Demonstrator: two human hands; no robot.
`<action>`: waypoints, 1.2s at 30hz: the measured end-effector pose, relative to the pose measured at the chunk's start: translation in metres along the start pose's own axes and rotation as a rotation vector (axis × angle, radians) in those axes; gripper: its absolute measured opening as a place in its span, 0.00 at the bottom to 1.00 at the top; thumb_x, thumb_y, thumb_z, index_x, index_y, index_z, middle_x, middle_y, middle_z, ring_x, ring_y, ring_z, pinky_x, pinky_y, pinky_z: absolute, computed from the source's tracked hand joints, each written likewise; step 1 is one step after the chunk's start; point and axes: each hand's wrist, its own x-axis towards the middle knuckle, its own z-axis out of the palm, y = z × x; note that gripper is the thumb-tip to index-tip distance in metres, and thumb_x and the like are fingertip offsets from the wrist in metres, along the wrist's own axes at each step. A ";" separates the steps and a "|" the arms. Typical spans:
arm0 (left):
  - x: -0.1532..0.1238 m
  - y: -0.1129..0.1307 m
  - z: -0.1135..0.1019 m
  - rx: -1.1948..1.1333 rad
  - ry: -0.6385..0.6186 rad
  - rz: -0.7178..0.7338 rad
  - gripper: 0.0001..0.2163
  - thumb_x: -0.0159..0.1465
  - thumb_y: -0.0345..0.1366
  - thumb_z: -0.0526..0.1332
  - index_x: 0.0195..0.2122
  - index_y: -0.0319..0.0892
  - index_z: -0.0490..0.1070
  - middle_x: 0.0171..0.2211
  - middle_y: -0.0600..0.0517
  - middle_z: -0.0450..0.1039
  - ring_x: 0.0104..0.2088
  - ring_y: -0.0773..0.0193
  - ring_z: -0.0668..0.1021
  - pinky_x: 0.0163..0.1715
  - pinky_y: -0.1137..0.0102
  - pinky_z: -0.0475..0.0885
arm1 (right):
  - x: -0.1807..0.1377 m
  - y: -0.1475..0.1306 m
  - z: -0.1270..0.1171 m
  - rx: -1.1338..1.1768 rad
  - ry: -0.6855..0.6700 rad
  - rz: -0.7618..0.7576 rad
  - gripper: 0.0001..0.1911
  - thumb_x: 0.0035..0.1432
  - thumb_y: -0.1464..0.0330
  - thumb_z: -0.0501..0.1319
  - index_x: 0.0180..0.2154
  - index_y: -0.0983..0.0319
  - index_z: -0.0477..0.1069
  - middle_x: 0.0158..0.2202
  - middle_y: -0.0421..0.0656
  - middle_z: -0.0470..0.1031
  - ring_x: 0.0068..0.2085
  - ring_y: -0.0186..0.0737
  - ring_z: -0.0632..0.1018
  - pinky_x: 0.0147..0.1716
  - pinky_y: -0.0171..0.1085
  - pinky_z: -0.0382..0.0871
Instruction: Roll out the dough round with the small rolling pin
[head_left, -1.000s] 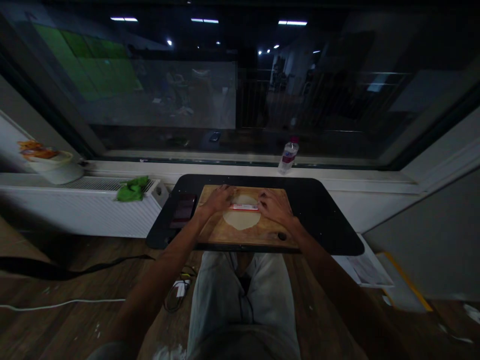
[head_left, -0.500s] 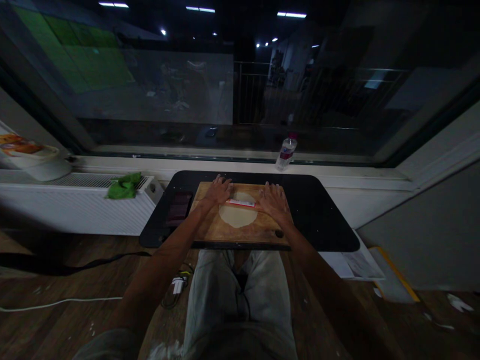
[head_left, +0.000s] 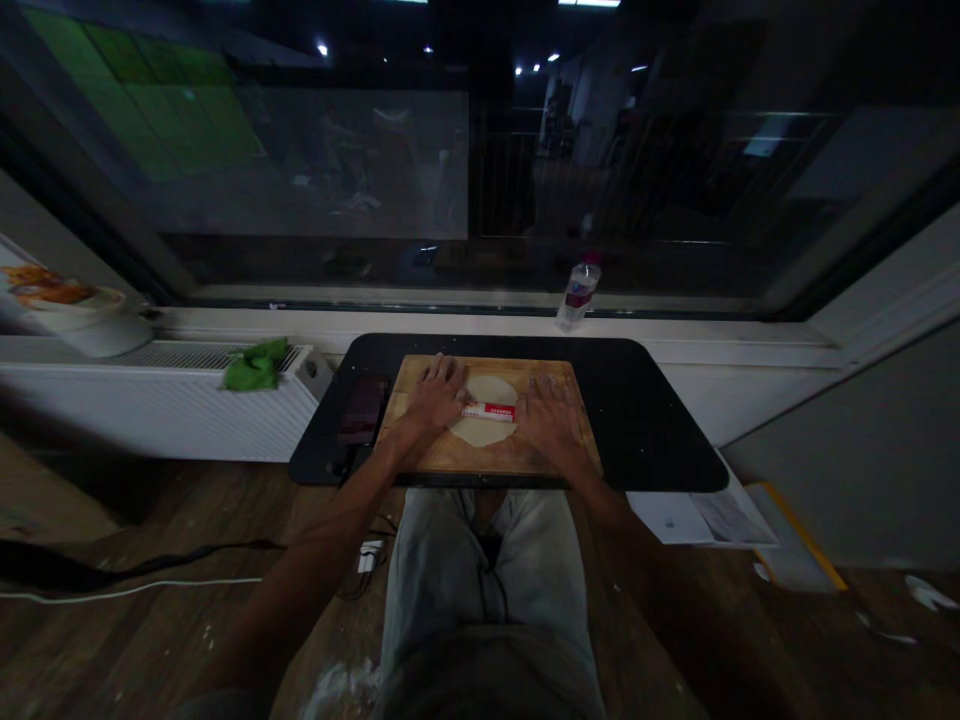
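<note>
A thin, round sheet of dough [head_left: 481, 434] lies on a wooden cutting board [head_left: 420, 462]. Across its middle rests a rolling pin [head_left: 489, 411] with a red and white label; both ends are covered by my hands. My left hand [head_left: 437, 395] lies over the pin's left end, palm down, fingers stretched forward over the board. At the right end, my right hand [head_left: 550, 412] is laid flat on the pin in the same way, its fingers also extended. Neither hand's fingers appear wrapped round the pin.
The board sits on a black tabletop [head_left: 645, 430] above my knees. A dark flat object [head_left: 364, 410] lies left of the board. On the window sill stands a water bottle [head_left: 579, 292]. A green cloth [head_left: 256, 365] and a white tub [head_left: 101, 325] rest on the radiator [head_left: 210, 410].
Both hands have drawn the rolling pin toward me over the dough. It has turned, so more of the label's red part faces up. My view has shifted slightly.
</note>
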 end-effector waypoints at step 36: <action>-0.082 0.020 -0.010 -0.036 0.127 0.011 0.26 0.81 0.38 0.49 0.75 0.37 0.70 0.75 0.39 0.72 0.79 0.47 0.69 0.79 0.51 0.63 | -0.073 -0.017 0.012 0.079 0.216 -0.054 0.31 0.80 0.66 0.50 0.76 0.69 0.69 0.73 0.60 0.75 0.77 0.61 0.69 0.78 0.62 0.53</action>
